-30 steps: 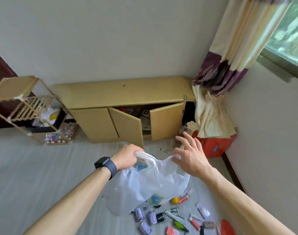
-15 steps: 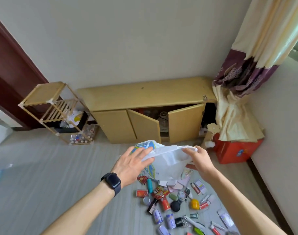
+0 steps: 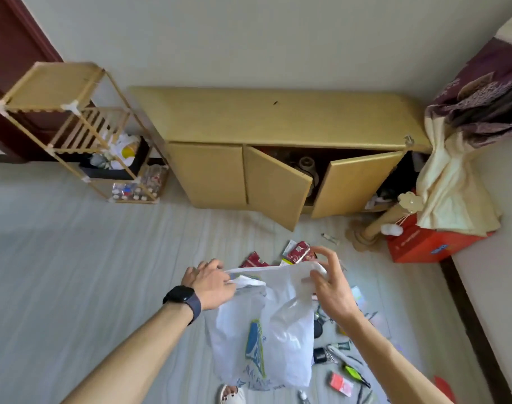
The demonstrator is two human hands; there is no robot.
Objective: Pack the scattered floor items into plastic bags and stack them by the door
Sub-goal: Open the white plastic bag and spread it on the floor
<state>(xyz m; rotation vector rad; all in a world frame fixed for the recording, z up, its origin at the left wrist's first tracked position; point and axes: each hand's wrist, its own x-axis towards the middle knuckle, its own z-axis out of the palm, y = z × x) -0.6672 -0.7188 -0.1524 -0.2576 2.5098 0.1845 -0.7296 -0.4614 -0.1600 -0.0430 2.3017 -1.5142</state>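
Both hands were up holding a white plastic bag (image 3: 266,330) with a blue logo, stretched open between them. The left hand (image 3: 211,282), smartwatch (image 3: 181,295) on the wrist, had its grip pinched on the bag's left rim, while the right hand (image 3: 332,287) held the right rim with fingers half spread. Under it the floor (image 3: 74,272) was littered with small stuff: red packets (image 3: 298,250), tubes, a black jar (image 3: 320,354). Behind sat a yellow cabinet (image 3: 278,118) with two doors ajar, a wooden rack (image 3: 62,112) to its left, and a red box (image 3: 418,243) by the curtain (image 3: 453,182).
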